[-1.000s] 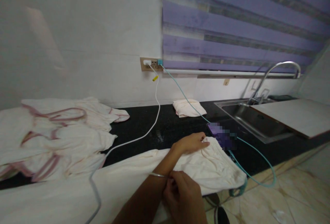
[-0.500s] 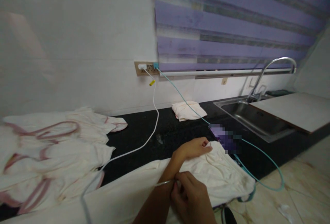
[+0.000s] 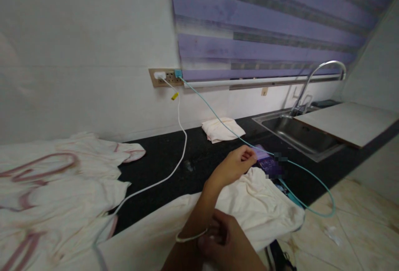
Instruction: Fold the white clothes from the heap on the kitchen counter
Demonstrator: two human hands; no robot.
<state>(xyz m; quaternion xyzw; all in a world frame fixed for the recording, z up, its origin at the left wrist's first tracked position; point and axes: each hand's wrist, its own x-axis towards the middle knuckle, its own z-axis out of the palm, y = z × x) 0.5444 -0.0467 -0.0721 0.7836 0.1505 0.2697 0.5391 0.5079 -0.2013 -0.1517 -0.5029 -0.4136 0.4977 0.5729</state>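
Head view, one entry.

Left hand point(image 3: 234, 165): reaching forward across the body, fingers curled loosely together, fingertips hovering at the far edge of the cream cloth point(image 3: 249, 204); whether it is pinching the fabric cannot be told. A thin bangle point(image 3: 190, 236) is circling the left wrist.

Right hand point(image 3: 229, 246): sitting low at the bottom edge of the picture, just beside the bangle, fingers bunched against the left forearm; whether they are gripping anything cannot be told.

Cream cloth: lying spread along the near edge of the counter point(image 3: 205, 154), under the left forearm, its right end drooping over the counter's front edge.

Purple phone point(image 3: 267, 163): lying on the counter just beyond the left fingertips, partly blurred, with a teal cable point(image 3: 218, 115) running to it from the wall socket point(image 3: 165, 77) and looping off the front edge.

White cable point(image 3: 179, 138): hanging from the same socket, trailing across the counter toward the near-left.

Folded cloth point(image 3: 222, 129): resting at the counter's back edge, against the wall.

Pink-trimmed garments point(image 3: 62, 179): heaped at the counter's left end.

Sink point(image 3: 299, 131): set into the counter's right end, curved tap point(image 3: 318, 80) rising behind it, a pale board point(image 3: 346, 122) partly covering it.

Room: pale tiled wall, purple striped blind point(image 3: 264, 25) over the counter, pale tiled floor point(image 3: 352, 229) at lower right.
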